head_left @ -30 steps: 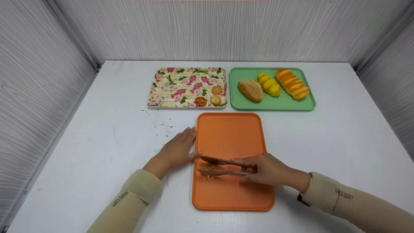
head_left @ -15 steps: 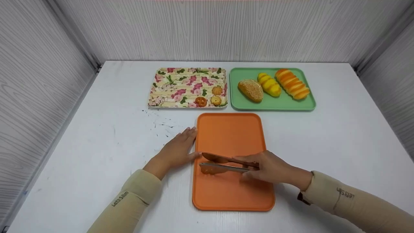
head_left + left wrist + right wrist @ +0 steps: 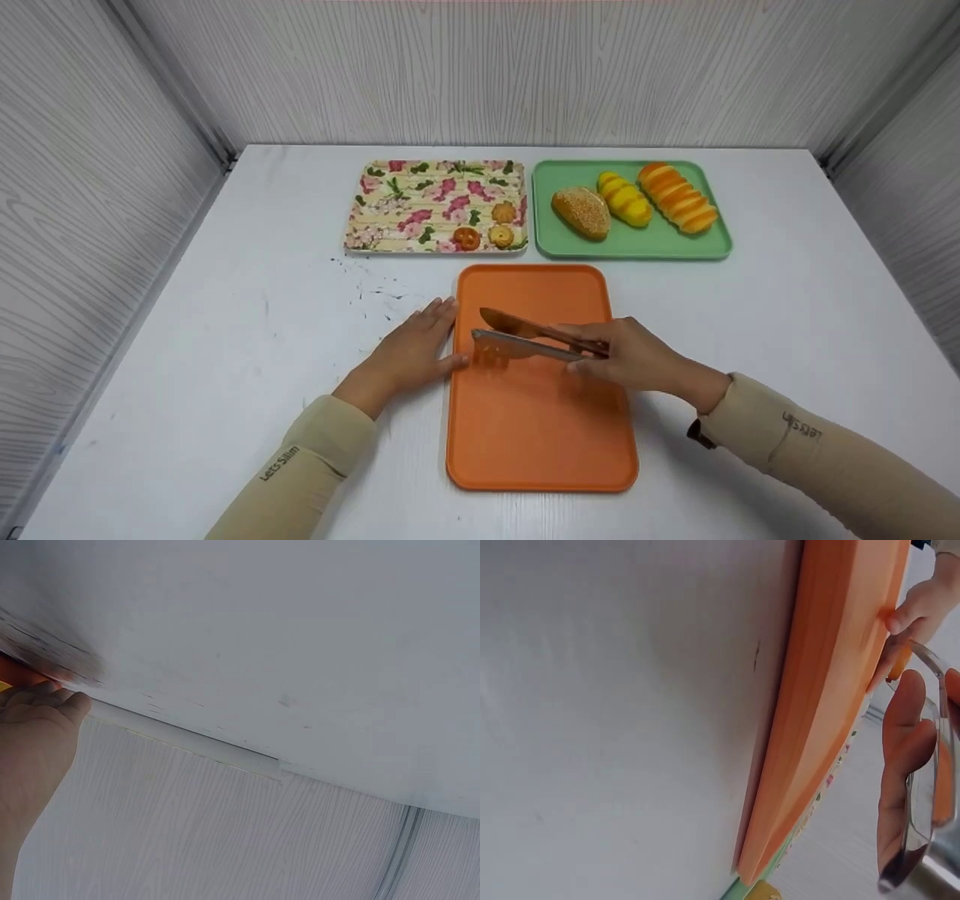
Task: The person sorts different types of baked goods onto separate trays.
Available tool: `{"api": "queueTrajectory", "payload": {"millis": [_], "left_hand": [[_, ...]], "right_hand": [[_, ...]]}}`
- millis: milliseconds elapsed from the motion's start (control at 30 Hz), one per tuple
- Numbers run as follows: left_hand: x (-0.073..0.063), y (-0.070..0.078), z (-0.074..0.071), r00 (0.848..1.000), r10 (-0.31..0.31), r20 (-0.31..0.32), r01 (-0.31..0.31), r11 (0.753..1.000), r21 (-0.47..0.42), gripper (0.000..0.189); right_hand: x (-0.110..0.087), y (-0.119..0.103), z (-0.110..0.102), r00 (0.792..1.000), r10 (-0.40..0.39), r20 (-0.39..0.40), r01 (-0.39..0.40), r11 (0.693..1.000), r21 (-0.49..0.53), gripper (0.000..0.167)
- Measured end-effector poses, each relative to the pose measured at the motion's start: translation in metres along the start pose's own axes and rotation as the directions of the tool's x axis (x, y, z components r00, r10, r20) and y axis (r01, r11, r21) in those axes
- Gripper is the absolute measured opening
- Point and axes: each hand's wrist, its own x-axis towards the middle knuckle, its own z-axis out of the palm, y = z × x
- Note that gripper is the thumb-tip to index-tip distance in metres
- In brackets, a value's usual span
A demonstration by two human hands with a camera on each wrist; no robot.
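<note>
My right hand (image 3: 641,356) grips a pair of metal tongs (image 3: 517,325), which reach leftward over the orange tray (image 3: 540,442). Their tips are held above the tray's left half, with a reflection below them. In the right wrist view a small orange-yellow piece (image 3: 900,661) shows at the tong tips; its kind is hard to make out there, and the head view hides it. At the tray's left edge my left hand (image 3: 412,349) lies with straight fingers along the side and the thumb on the rim.
Behind stands a floral tray (image 3: 390,217) with a pretzel (image 3: 466,238) and two round cookies (image 3: 501,236) in its near right corner. Beside it, a green tray (image 3: 637,246) bears a sesame bun (image 3: 581,212), a yellow bread (image 3: 625,199) and an orange-topped loaf (image 3: 677,197). Panels enclose the table.
The tongs, first around a yellowish cookie low over the orange tray, have risen and moved toward the tray's far end with my right hand. My left hand has stayed in place.
</note>
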Motion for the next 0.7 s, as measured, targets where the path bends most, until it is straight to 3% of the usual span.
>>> {"api": "queueTrajectory", "payload": {"millis": [333, 500, 700], "left_hand": [[0.0, 0.001, -0.001, 0.999, -0.037, 0.029, 0.037, 0.999, -0.001, 0.086], [0.0, 0.002, -0.002, 0.998, -0.053, 0.038, 0.054, 0.998, -0.015, 0.087], [0.0, 0.002, -0.001, 0.998, -0.05, 0.026, 0.05, 0.999, -0.013, 0.087]], "right_hand": [[0.033, 0.008, -0.015, 0.994, 0.079, -0.07, -0.083, 0.995, -0.059, 0.056], [0.054, 0.011, -0.021, 0.992, 0.077, -0.097, -0.086, 0.992, -0.093, 0.055], [0.077, 0.012, -0.028, 0.984, 0.148, -0.096, -0.151, 0.988, -0.025, 0.056]]}}
